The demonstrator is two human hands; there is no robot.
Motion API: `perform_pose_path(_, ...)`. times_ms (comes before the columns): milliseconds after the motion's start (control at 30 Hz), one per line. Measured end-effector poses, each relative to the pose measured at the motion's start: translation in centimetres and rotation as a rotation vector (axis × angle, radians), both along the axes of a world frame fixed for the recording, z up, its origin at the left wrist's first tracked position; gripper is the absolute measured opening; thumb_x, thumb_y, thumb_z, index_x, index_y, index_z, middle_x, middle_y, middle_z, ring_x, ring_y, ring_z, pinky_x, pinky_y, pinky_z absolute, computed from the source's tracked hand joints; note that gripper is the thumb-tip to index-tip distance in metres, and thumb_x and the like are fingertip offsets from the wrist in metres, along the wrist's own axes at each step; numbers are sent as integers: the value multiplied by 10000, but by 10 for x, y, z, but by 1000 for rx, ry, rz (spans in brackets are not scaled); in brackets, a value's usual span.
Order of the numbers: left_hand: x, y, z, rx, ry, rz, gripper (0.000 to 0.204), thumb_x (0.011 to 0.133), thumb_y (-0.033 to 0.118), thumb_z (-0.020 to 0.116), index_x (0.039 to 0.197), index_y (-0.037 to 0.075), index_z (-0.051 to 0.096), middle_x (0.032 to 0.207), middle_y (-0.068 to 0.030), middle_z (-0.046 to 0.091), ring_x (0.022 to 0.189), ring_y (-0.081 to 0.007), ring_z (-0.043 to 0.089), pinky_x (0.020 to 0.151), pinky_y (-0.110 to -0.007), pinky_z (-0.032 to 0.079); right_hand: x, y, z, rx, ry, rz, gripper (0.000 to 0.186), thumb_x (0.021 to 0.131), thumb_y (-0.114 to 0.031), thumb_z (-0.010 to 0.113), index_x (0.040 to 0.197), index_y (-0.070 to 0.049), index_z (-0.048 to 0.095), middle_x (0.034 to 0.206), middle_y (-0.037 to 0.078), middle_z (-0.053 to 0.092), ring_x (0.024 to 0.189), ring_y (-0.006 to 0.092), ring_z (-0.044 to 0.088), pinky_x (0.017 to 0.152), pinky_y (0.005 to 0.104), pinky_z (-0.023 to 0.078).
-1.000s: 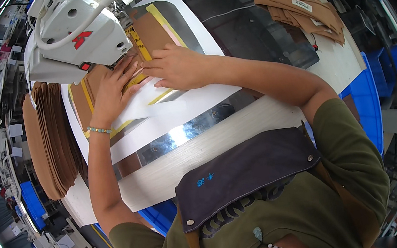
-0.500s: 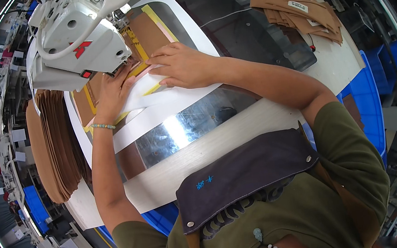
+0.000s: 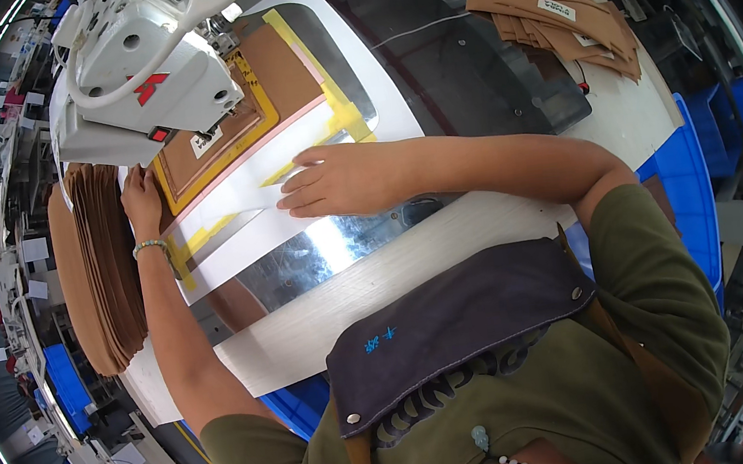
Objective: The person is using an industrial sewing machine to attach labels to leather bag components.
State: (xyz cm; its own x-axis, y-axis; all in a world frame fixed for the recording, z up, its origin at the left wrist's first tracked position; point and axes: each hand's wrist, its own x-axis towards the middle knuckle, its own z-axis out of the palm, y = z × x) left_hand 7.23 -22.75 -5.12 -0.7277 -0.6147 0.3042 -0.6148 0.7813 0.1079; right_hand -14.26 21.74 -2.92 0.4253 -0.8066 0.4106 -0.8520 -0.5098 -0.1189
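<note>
Left hand (image 3: 142,200) has moved left of one yellow frame (image 3: 266,108), curled, hold unclear; right hand (image 3: 342,180), drawn bodyward, rests loosely open, seemingly empty, over one white sheet (image 3: 231,257). One brown panel (image 3: 291,70) lies ahead, between them.

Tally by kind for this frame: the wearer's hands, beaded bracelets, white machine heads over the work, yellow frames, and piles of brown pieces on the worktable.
Hands: 2 (left hand, right hand)
Beaded bracelet: 1
White machine head: 1
Yellow frame: 1
Brown piles: 2 (left stack, right pile)
Total: 7
</note>
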Motion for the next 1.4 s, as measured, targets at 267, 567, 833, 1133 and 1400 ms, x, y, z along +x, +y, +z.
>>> perform_pose_path(267,-9,-9,-19,11,30,2,548,1073,418,620,1533,121,599,1569,-158,555,1450,-397,498,1216,-507,391,-66,39,36,279,-247,-128,311,921,28,652,1188,-53,788,1294,91,749,1335,291,629,1139,417,497)
perform_pose_path(567,-42,-2,-1,231,78,148,760,909,626,785,1443,100,661,1328,-208,715,1244,-421,658,1078,-536,495,-21,8,18,127,-243,-370,329,984,-326,720,1142,-42,769,1153,124,714,1184,292,649,1024,431,523)
perform_pose_path(833,-78,59,-8,-31,119,-4,605,951,565,746,1105,-18,789,1046,-281,761,1003,-475,708,901,-527,549,-49,21,31,396,-330,-462,180,951,-237,780,1037,-87,727,1063,67,670,1070,276,642,945,401,520)
perform_pose_path(1133,-133,101,-28,-36,473,-490,243,913,193,716,995,-34,740,937,-277,742,888,-430,754,802,-468,582,-84,60,6,121,-368,-504,299,938,-285,804,1183,-114,823,1165,73,650,1161,266,592,978,404,488)
perform_pose_path(1400,-91,98,-2,1305,1241,93,267,1055,171,656,1238,-17,707,1239,-81,736,1105,-218,711,931,-372,585,-84,54,-8,-22,-475,-420,148,940,-216,794,1057,-147,852,1021,22,718,1003,254,657,910,384,508)
